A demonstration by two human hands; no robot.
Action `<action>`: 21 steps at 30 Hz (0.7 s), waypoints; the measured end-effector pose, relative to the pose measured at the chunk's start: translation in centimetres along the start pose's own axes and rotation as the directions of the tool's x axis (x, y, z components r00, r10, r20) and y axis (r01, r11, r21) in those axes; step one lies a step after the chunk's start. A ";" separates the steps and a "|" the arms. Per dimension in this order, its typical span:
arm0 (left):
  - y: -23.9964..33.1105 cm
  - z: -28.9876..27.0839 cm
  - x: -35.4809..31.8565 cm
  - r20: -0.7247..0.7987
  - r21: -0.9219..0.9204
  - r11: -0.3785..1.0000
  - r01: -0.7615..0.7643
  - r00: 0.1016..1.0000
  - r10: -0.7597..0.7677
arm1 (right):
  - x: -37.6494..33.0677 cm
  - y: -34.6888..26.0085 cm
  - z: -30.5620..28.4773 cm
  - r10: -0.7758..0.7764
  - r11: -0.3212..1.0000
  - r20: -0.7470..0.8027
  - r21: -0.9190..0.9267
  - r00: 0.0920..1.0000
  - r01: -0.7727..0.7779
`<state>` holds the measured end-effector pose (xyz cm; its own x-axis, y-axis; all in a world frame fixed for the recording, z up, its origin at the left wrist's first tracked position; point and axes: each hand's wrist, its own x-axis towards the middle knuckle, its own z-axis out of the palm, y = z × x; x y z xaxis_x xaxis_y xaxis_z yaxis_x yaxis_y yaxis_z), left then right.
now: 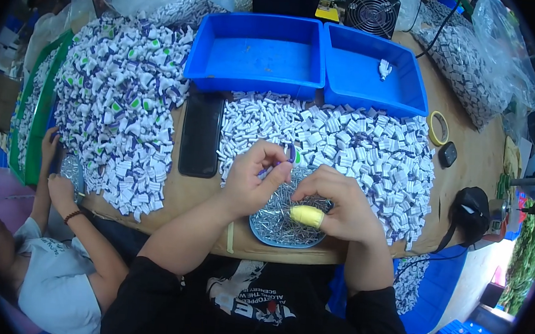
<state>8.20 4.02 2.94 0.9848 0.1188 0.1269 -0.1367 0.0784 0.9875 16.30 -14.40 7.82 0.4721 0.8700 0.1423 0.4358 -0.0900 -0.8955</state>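
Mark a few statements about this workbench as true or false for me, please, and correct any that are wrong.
1. The left hand pinches a small part with purple on it. True.
2. The yellow wrap is on the left hand's thumb. False: the wrap is on the right hand's thumb.
3. The tray near the hands holds metal pins. True.
4. The tape lies inside the right blue bin. False: the tape lies on the table, outside the right blue bin.
5. The phone lies to the right of the tray. False: the phone is to its left, farther from the person.
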 end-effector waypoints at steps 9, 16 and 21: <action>-0.5 1.2 -0.3 -0.098 0.087 0.989 -0.119 0.987 0.127 | 0.3 -0.4 1.6 -0.145 0.976 -0.268 -0.199 0.952 0.092; -0.3 0.9 -0.4 -0.108 0.161 0.981 -0.112 0.986 0.130 | 0.6 0.0 3.1 -0.314 0.904 -0.368 -0.398 0.875 0.156; -0.5 1.3 -1.0 -0.143 0.136 0.981 -0.139 0.977 0.158 | 0.6 0.1 3.7 -0.347 0.912 -0.416 -0.358 0.841 0.199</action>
<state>7.43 2.54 2.41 0.9250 0.2703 0.2668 -0.2564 -0.0740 0.9637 13.82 -12.09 6.23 0.5643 0.5612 0.6054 0.7660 -0.0824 -0.6375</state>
